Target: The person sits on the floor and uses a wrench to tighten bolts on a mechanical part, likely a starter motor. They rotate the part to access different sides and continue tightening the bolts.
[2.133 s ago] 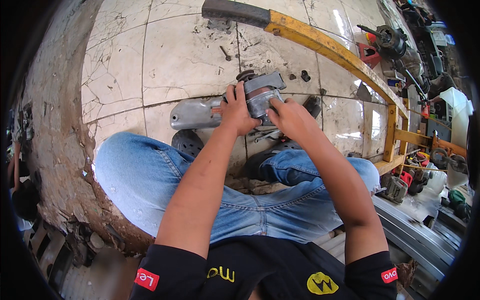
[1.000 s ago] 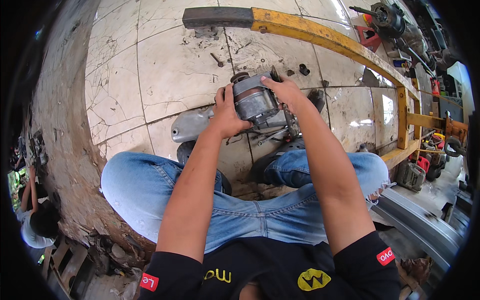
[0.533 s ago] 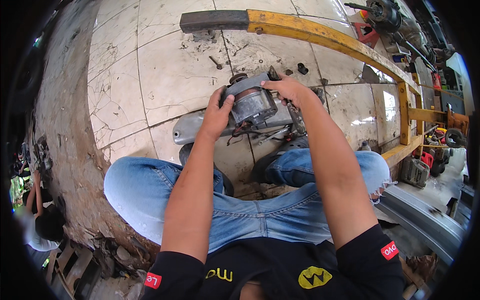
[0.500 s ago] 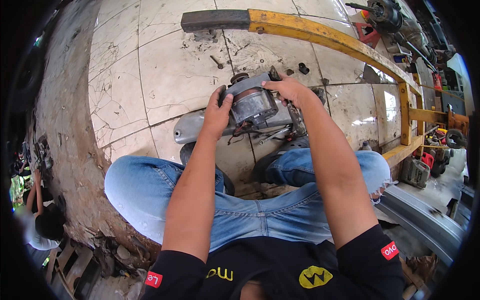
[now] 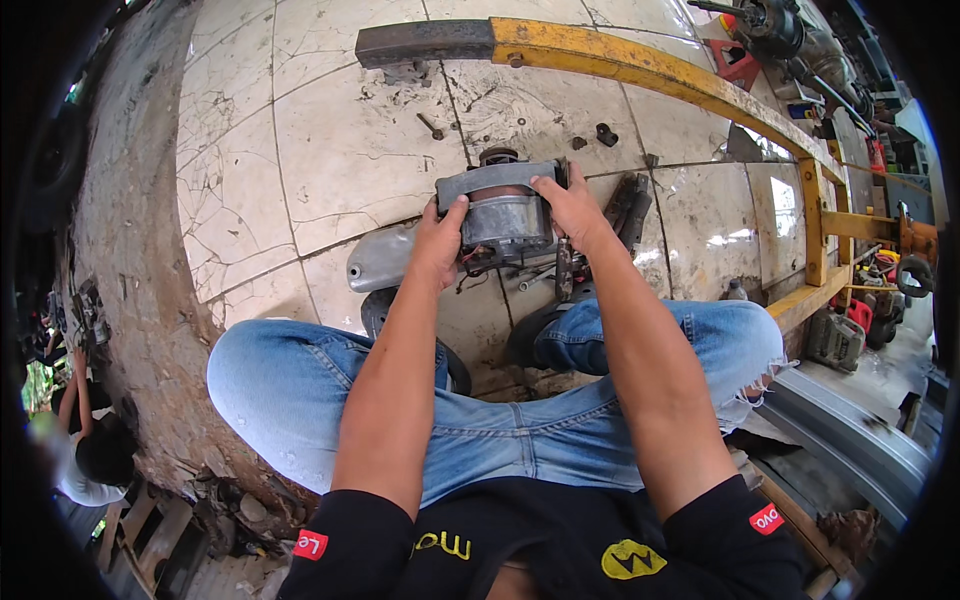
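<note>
Between my two hands is a grey metal alternator point(image 5: 508, 222), its pulley point(image 5: 497, 156) pointing away from me and some wires at its near end. My left hand point(image 5: 440, 240) grips its left side, thumb on the casing. My right hand point(image 5: 577, 207) holds the right side with the thumb over the grey end frame. A narrow dark tool or bar point(image 5: 564, 268) shows just below my right hand; whether it touches my fingers I cannot tell. Behind the alternator lies a smooth grey metal part point(image 5: 378, 258), partly hidden by my left forearm.
Dark bars point(image 5: 628, 212) lie to the right on the tiled floor. A bolt point(image 5: 430, 126) and a small black part point(image 5: 606, 135) lie beyond. A yellow steel frame point(image 5: 640, 62) arches across the far side and right. Another person point(image 5: 95, 455) is at far left.
The alternator has turned slightly, so its end frame sits more level and its pulley points straight away. My right hand has come lower, and the dark bars beside it are more exposed.
</note>
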A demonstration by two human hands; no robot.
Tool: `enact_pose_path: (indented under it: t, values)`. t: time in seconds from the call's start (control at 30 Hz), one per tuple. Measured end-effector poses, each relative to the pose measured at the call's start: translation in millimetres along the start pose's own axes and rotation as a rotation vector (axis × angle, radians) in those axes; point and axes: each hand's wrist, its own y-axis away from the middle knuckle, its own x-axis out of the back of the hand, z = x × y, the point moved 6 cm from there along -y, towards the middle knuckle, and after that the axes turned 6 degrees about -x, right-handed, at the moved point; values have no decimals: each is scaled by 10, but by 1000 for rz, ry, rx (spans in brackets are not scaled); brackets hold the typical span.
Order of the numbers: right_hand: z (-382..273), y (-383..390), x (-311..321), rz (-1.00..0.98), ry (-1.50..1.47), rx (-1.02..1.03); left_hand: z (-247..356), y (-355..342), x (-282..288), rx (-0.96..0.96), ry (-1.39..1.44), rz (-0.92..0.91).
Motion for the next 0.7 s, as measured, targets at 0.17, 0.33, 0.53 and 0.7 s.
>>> enact_pose_path:
  t: [0.17,0.33,0.53,0.7]
  values:
    - [216,104,90,33,10,-38,40,350,-46,-107,-15,-49]
    - [127,159,60,-37,181,64,-90,547,33,-132,17,22]
    - [112,192,109,-13,244,48,-42,301,93,-187,-367,30]
    - [91,232,84,-25,175,83,115,217,-32,-532,-908,76]
